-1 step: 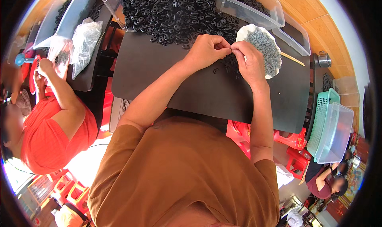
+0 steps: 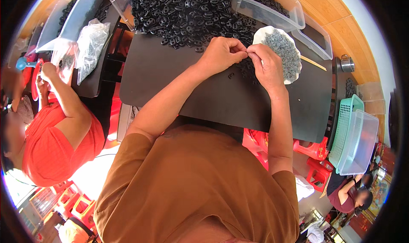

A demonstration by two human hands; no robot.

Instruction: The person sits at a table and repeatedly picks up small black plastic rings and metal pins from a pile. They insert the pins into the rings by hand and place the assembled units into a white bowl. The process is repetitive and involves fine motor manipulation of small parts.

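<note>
Over the dark table (image 2: 157, 85), my left hand (image 2: 222, 54) and my right hand (image 2: 268, 65) meet fingertip to fingertip. Both are closed in a pinch, and whatever lies between the tips is too small to make out. Beyond my left hand spreads a big heap of small black oval plastic pieces (image 2: 183, 13) with two holes each. Just right of my right hand, a white dish (image 2: 258, 35) holds many tiny grey pieces (image 2: 283, 53), perhaps small springs. More black pieces lie under my hands, partly hidden by them.
Clear plastic bins (image 2: 272, 16) with black pieces stand at the far right. A thin stick (image 2: 313, 63) pokes out beside the dish. Off the table's right end are a green basket (image 2: 344, 128) and a clear tub (image 2: 360, 143). A person in red (image 2: 64, 136) works at the left.
</note>
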